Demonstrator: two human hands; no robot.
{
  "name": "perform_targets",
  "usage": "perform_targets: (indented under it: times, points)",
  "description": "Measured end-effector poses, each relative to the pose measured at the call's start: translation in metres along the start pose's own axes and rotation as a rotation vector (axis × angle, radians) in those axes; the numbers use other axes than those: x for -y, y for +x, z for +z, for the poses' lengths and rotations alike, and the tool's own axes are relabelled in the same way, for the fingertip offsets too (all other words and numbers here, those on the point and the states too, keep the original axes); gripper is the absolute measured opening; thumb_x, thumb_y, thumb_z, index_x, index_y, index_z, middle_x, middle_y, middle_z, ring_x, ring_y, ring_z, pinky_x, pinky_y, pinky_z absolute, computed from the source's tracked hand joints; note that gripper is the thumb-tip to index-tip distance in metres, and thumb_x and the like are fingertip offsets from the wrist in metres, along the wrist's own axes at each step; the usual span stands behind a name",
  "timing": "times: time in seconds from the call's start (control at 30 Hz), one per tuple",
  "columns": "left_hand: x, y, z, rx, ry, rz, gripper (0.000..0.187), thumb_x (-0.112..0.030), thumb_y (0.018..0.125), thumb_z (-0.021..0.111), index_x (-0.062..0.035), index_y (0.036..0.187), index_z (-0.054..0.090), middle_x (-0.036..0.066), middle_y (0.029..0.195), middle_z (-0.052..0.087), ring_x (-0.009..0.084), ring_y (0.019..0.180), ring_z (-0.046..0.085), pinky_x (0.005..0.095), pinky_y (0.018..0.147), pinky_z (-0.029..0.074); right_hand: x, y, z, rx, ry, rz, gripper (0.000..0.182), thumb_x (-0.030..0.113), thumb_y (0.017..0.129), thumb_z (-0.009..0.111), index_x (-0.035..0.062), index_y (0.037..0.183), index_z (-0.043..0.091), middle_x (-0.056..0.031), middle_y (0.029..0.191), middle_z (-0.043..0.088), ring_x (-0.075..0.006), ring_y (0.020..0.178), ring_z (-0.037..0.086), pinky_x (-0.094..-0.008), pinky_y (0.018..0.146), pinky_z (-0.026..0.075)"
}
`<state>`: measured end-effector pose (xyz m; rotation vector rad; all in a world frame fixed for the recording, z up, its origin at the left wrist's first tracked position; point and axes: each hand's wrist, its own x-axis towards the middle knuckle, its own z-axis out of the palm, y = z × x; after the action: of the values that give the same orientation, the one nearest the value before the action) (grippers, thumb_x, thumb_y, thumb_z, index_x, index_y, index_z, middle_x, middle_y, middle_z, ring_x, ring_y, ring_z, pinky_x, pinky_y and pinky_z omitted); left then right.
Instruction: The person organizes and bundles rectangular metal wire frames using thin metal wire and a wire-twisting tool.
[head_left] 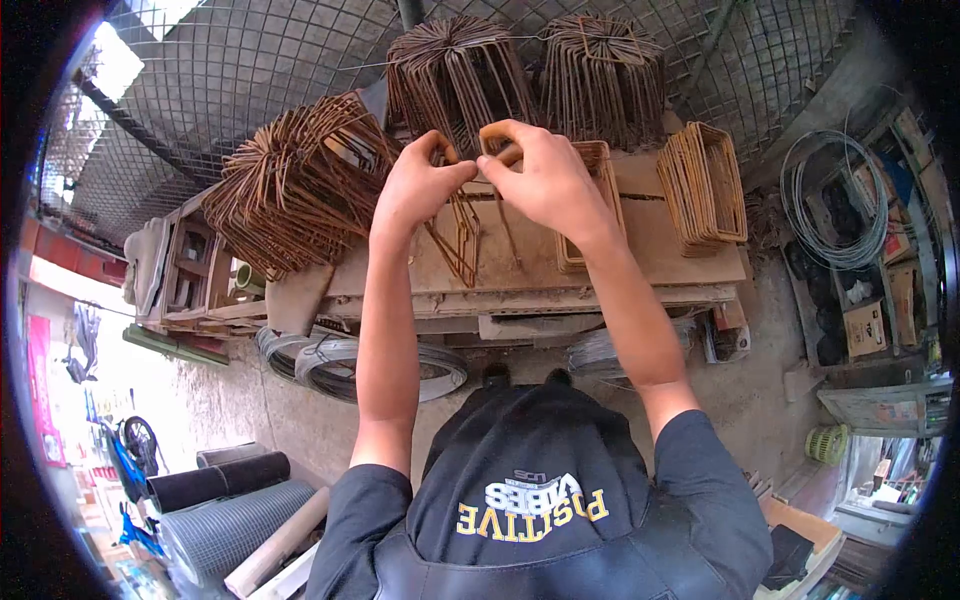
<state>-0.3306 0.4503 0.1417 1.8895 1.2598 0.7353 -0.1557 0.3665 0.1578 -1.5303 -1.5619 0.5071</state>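
My left hand (425, 190) and my right hand (540, 180) are raised over the wooden bench (620, 250), thumbs nearly touching. The fingers of both are curled in a pinch; whatever lies between them is too small to make out. Just below hang or lie a few rusty bent wire frames (465, 240), partly hidden by my left hand. Right of these, behind my right wrist, stands a stack of rectangular rusty frames (602, 190).
Bundles of rusty frames stand at the left (290, 185), back middle (455, 70) and back right (603, 80). Another rectangular stack (705, 185) is at the bench's right. Wire coils (380, 368) lie under the bench. A mesh fence (300, 60) rises behind.
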Motion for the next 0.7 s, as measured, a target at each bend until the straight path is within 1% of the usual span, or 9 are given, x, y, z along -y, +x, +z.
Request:
perform_targets:
  times: [0.1,0.23,0.33,0.43,0.5,0.53,0.6,0.63,0.7]
  points:
    - [0.001,0.002,0.001,0.009,0.007,-0.013,0.038,-0.031,0.078,0.08,0.0007,0.092,0.064,0.007,0.07,0.063,0.0139,0.062,0.059,0.0333,0.061,0.049,-0.002,0.0,0.006,0.019,0.109,-0.006,0.041,0.021,0.093,0.069,-0.0011,0.128,0.069,-0.0215,0.1,0.078,-0.0379,0.092,0.076,-0.0446,0.086,0.058]
    - [0.011,0.006,0.005,-0.02,-0.026,0.012,0.037,-0.031,0.078,0.08,0.0,0.091,0.064,0.007,0.069,0.063,0.014,0.061,0.059,0.0331,0.059,0.048,-0.004,-0.009,0.003,0.05,0.092,-0.007,0.039,0.019,0.094,0.069,-0.0015,0.127,0.069,-0.022,0.103,0.077,-0.0377,0.093,0.076,-0.0436,0.086,0.058]
    - [0.01,0.007,0.006,-0.009,-0.066,0.001,0.037,-0.031,0.078,0.08,-0.0003,0.091,0.063,0.007,0.069,0.063,0.0138,0.061,0.059,0.0335,0.059,0.048,-0.004,-0.022,0.001,-0.004,0.065,0.005,0.036,0.016,0.095,0.068,-0.0021,0.125,0.068,-0.0212,0.104,0.077,-0.0368,0.095,0.076,-0.043,0.085,0.057]
    - [0.011,0.008,0.007,-0.008,-0.029,0.038,0.036,-0.03,0.078,0.079,-0.0009,0.09,0.063,0.007,0.068,0.062,0.0136,0.062,0.058,0.0336,0.06,0.048,-0.009,-0.037,0.005,-0.093,0.107,-0.003,0.034,0.016,0.095,0.07,-0.0022,0.123,0.068,-0.0204,0.103,0.077,-0.0376,0.094,0.075,-0.0435,0.083,0.057]
    - [0.009,0.008,0.008,0.016,-0.055,0.007,0.035,-0.03,0.078,0.078,-0.0005,0.09,0.063,0.007,0.068,0.061,0.0133,0.063,0.058,0.0332,0.062,0.048,-0.011,-0.046,0.006,-0.096,0.112,0.001,0.035,0.018,0.094,0.073,-0.0022,0.122,0.069,-0.0188,0.101,0.077,-0.0326,0.086,0.075,-0.0406,0.077,0.057]
    - [0.009,0.008,0.009,0.019,-0.054,0.009,0.035,-0.03,0.078,0.078,-0.0005,0.09,0.063,0.007,0.068,0.061,0.0133,0.063,0.058,0.0332,0.062,0.048,-0.012,-0.05,0.009,-0.1,0.112,0.003,0.035,0.018,0.094,0.073,-0.0022,0.122,0.069,-0.0188,0.101,0.077,-0.0326,0.086,0.075,-0.0406,0.077,0.057]
    - [0.01,0.009,0.012,0.017,-0.093,0.027,0.034,-0.03,0.079,0.077,-0.0001,0.091,0.064,0.007,0.067,0.06,0.013,0.062,0.058,0.0328,0.061,0.047,-0.012,-0.056,0.018,-0.049,0.263,0.084,0.035,0.02,0.094,0.075,-0.0018,0.12,0.071,-0.0175,0.099,0.077,-0.025,0.076,0.071,-0.0365,0.07,0.054]
    - [0.012,0.01,0.013,0.021,-0.09,0.03,0.034,-0.03,0.079,0.077,-0.0001,0.091,0.064,0.007,0.067,0.06,0.013,0.062,0.058,0.0328,0.061,0.047,-0.013,-0.059,0.023,-0.055,0.264,0.073,0.031,0.02,0.093,0.077,0.0004,0.117,0.073,-0.0152,0.098,0.077,-0.0194,0.072,0.067,-0.0334,0.065,0.052]
    - [0.015,0.012,0.015,-0.009,-0.064,0.063,0.034,-0.029,0.081,0.074,0.001,0.092,0.064,0.007,0.067,0.06,0.0138,0.063,0.057,0.0334,0.062,0.047,-0.019,-0.062,0.035,-0.089,0.277,0.043,0.029,0.018,0.093,0.077,0.0016,0.116,0.074,-0.0151,0.098,0.077,-0.0206,0.072,0.067,-0.0339,0.064,0.051]
